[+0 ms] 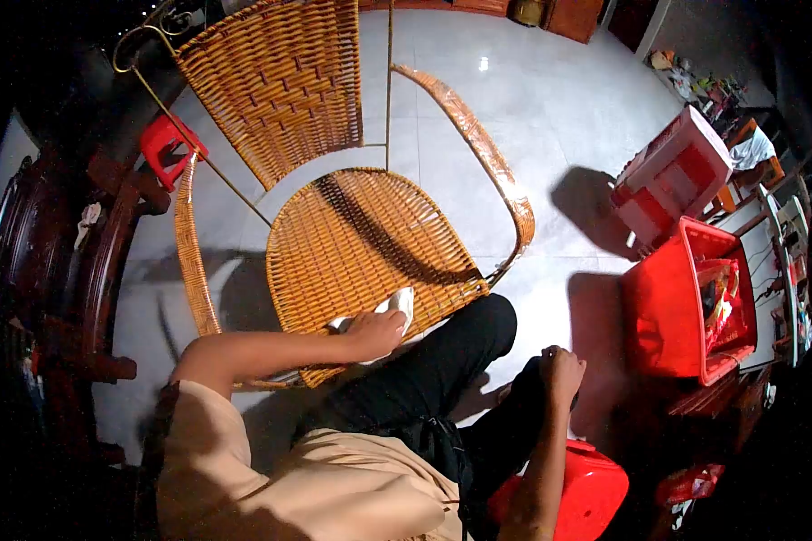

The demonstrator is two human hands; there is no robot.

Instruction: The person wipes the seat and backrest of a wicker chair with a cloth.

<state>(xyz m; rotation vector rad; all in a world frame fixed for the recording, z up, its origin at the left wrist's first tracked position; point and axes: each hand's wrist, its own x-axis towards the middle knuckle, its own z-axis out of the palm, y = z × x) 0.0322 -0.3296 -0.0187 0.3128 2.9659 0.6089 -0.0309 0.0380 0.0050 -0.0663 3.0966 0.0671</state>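
My left hand [376, 335] is closed on a white cloth [403, 307], pressing it against the front part of a woven seat [361, 239]. The seat belongs to a tan wicker chair with a woven backrest [284, 81], a thin metal frame and curved wrapped armrests [487, 144]. A band of shadow crosses the seat. Curled over my knee, my right hand [561, 371] shows no object in it. My legs in black trousers [424, 370] are bent beside the chair's front edge.
A red stool [595, 491] is beneath me. On the right stand a red bin [663, 311] with packaging inside and a red-and-white plastic stool [672, 171]. Dark carved wooden furniture [108, 261] lines the left, near another red stool [158, 149]. The floor is pale tile [460, 99].
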